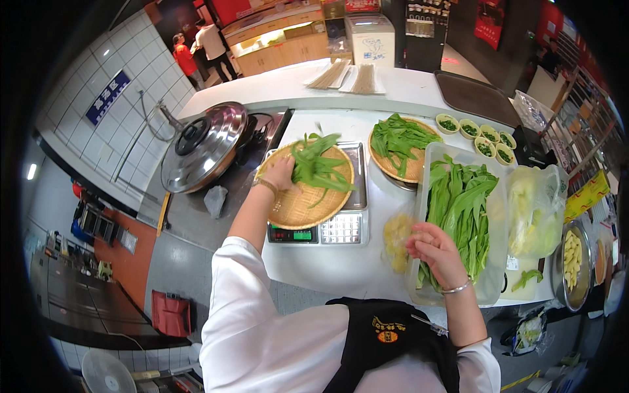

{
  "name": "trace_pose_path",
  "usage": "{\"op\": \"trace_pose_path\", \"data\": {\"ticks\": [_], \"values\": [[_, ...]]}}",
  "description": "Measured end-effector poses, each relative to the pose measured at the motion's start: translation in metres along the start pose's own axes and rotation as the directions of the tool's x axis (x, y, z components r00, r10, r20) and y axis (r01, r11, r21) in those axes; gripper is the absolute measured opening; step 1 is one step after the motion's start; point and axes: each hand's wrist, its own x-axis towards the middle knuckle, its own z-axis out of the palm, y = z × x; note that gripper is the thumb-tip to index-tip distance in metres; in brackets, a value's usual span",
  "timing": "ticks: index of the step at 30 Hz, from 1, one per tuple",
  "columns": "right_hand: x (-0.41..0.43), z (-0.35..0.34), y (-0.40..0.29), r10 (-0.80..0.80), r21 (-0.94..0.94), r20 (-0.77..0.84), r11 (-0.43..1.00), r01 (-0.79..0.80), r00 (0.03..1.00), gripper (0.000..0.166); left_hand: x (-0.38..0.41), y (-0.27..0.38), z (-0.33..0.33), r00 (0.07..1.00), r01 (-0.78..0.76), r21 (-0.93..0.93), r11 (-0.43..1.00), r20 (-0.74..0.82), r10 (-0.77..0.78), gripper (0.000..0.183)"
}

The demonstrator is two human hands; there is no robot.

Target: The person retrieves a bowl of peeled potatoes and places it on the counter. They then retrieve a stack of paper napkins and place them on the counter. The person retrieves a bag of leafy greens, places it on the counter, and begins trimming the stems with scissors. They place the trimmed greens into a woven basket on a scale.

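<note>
My left hand [279, 176] is at the left side of a round woven bamboo basket [300, 213], with its fingers closed at the end of a bunch of leafy greens [317, 164]. Some leaf tips are blurred. The basket rests on a digital kitchen scale [341, 230] with a steel platform. Over the left rim of a translucent plastic bin [497, 236], my right hand [432, 250] hovers with loosely curled fingers and nothing visible in them. Long leafy greens [459, 206] fill the bin. Behind it, a second bamboo basket [415, 159] carries more greens [400, 137].
A lidded steel wok [206, 147] stands at left. Small cups of chopped greens [469, 128], a brown tray [474, 96], a bagged vegetable [535, 211] and a steel bowl [572, 265] line the right. A clear bag of yellow pieces [397, 240] lies beside the bin. Two people stand far back.
</note>
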Motion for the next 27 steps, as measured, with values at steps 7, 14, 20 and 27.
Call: {"op": "trace_pose_path", "data": {"ticks": [7, 14, 20, 27], "values": [[-0.037, -0.052, -0.009, -0.237, -0.103, -0.294, 0.971, 0.216, 0.926, 0.026, 0.017, 0.006, 0.002, 0.992, -0.105, 0.0, 0.994, 0.063, 0.105, 0.099], [-0.103, -0.154, -0.035, -0.486, -0.474, -0.649, 0.86, 0.189, 0.585, 0.02, 0.003, 0.008, -0.053, 0.981, -0.123, -0.06, 0.991, -0.16, 0.112, 0.109], [-0.098, -0.174, 0.004, -0.108, -0.733, -0.462, 0.606, -0.311, 0.88, 0.028, -0.035, 0.2, -0.122, 0.84, -0.463, -0.286, 0.839, -0.445, 0.312, 0.065], [-0.028, -0.104, 0.032, -0.117, -0.982, -0.182, -0.036, -0.187, 0.976, 0.051, -0.069, 0.327, -0.082, 0.797, -0.597, -0.618, 0.511, -0.384, 0.466, 0.029]]}}
